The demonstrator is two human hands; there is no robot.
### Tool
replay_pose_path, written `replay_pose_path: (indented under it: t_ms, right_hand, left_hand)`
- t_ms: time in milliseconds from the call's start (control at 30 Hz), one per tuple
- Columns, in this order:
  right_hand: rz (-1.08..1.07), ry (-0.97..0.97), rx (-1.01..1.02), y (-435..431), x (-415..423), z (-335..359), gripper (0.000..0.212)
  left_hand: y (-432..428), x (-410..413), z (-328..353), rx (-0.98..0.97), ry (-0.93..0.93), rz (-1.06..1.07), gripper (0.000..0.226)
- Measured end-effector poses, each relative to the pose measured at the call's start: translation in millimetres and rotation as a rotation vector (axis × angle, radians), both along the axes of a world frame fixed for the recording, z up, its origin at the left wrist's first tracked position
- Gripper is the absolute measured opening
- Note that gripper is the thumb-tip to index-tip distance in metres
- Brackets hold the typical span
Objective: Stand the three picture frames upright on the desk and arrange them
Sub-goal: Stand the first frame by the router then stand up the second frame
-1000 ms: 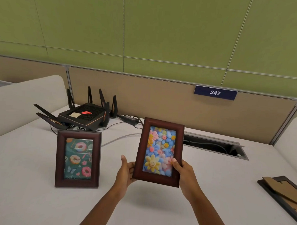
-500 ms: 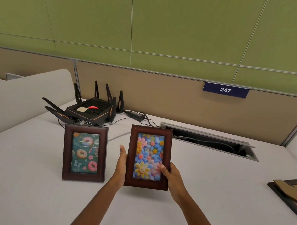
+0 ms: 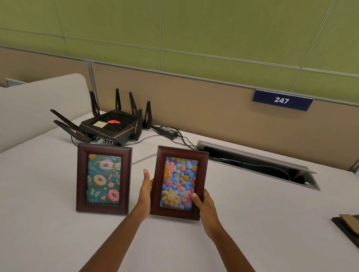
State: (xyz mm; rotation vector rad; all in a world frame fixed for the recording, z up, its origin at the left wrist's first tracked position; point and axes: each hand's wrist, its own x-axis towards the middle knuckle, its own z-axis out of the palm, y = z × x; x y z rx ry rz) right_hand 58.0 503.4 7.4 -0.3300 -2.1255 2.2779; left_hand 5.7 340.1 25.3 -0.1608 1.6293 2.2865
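Observation:
A dark wooden frame with a doughnut picture (image 3: pixel 103 179) stands upright on the white desk (image 3: pixel 39 222). To its right, a matching flower-picture frame (image 3: pixel 179 182) is upright with its bottom edge at the desk surface. My left hand (image 3: pixel 145 190) holds its left edge, thumb up. My right hand (image 3: pixel 204 206) grips its lower right corner, thumb on the front. A third frame (image 3: pixel 350 225) lies face down at the far right edge, its cardboard back showing, partly cut off.
A black router (image 3: pixel 111 127) with several antennas sits behind the doughnut frame, with a power brick (image 3: pixel 168 131) and cables beside it. An open cable slot (image 3: pixel 257 165) is set into the desk at the back right. A beige partition stands behind.
Both hands have brought the flower frame down and left, from raised and tilted to upright beside the doughnut frame. The camera view shifted left, so the face-down frame sits nearer the edge.

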Motion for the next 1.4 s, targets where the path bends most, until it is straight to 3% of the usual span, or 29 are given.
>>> replay_pose_path:
  t_ms: [333, 767, 1067, 1267, 1400]
  right_hand:
    - [0.021, -0.011, 0.037, 2.4, -0.5, -2.9, 0.030]
    - [-0.017, -0.053, 0.291, 12.5, 25.3, -10.1, 0.049]
    - [-0.185, -0.038, 0.534, 15.6, 53.1, -23.1, 0.051]
    - [-0.251, -0.065, 0.901, 25.8, 74.6, -38.4, 0.045]
    - [-0.228, -0.122, 1.113, 37.5, 88.3, -44.2, 0.048]
  left_hand:
    - [1.5, 0.1, -8.7, 0.060, 0.015, 0.011, 0.075]
    - [14.1, 38.0, -20.1, -0.225, 0.095, 0.261, 0.057]
    - [29.6, 99.6, -39.3, -0.789, 0.178, 0.347, 0.054]
    - [54.1, 139.2, -55.7, -1.185, 0.220, 0.095, 0.070]
    - [71.6, 152.3, -54.4, -1.257, 0.341, -0.071, 0.093]
